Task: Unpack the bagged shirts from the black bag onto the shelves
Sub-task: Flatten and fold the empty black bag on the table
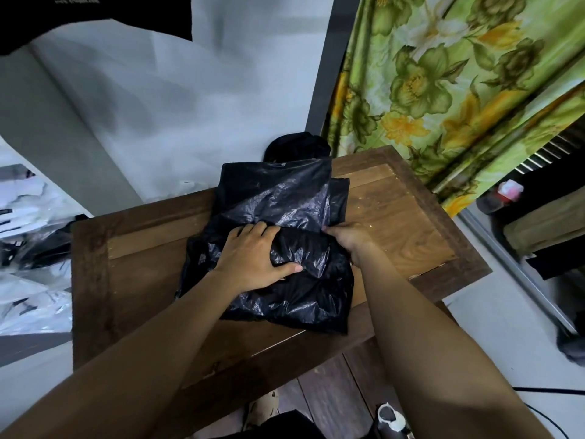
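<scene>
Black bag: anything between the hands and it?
Nothing visible. The left hand lies on the black bag on the table; the right hand grips its right edge. Its contents are hidden.

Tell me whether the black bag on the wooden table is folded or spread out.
Folded: the black bag lies flat on the table, one crumpled layer overlapping another across its middle.

bag [278,204]: 1 | hands [253,258] [349,240]: 2 | table [402,223]: 1 | shirt packs [28,217] (blurred): perhaps 3
</scene>
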